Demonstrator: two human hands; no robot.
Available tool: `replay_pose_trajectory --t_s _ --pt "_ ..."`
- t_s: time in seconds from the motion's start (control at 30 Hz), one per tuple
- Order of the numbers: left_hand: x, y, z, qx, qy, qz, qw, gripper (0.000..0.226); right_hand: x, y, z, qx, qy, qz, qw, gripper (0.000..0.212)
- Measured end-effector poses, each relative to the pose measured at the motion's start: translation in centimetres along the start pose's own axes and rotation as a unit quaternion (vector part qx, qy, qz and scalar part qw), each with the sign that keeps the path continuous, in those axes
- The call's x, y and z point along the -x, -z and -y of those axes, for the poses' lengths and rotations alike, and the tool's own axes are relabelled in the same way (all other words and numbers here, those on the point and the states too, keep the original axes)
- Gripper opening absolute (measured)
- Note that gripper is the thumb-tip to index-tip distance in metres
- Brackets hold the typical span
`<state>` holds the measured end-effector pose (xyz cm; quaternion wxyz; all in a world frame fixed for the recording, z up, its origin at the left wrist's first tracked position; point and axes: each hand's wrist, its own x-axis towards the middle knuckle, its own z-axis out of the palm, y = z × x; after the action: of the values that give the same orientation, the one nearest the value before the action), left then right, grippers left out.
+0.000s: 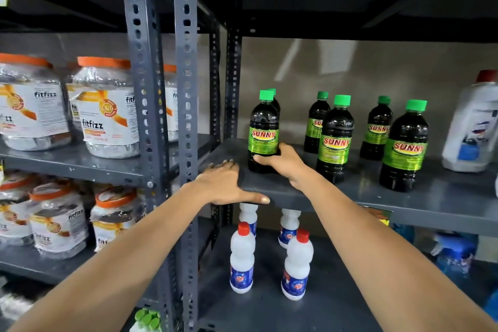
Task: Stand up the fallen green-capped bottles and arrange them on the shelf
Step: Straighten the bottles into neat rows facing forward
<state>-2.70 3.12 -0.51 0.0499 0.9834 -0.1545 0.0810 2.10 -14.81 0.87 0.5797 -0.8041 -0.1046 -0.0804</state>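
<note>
Several dark green-capped bottles with green SUNNY labels stand upright on the grey metal shelf [444,205]. My right hand [283,163] grips the base of the leftmost front bottle [263,132], which stands upright with another bottle's cap showing just behind it. Two more front bottles [335,140] [404,148] stand to the right, and two others [315,122] [376,128] stand behind them. My left hand [226,183] rests flat on the shelf's front left corner, fingers spread and thumb along the front edge.
A white jug with a red cap [474,127] stands at the shelf's right end. White red-capped bottles [242,259] stand on the shelf below. Orange-lidded fitfizz jars [105,108] fill the left rack beyond the perforated uprights [186,89].
</note>
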Motion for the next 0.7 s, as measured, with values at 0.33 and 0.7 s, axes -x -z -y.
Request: replay_pose_trajectory --t_s 0.33,0.7 --pt "0.0 0.1 -0.1 -0.007 0.002 0.006 1.0 0.147 0.3 0.3 0.3 -0.011 0.005 0.044 0.999 0.035" --pt "1.0 0.2 -0.6 0.001 0.014 -0.014 1.0 0.144 1.8 0.3 0.9 -0.002 0.004 0.027 1.0 0.07"
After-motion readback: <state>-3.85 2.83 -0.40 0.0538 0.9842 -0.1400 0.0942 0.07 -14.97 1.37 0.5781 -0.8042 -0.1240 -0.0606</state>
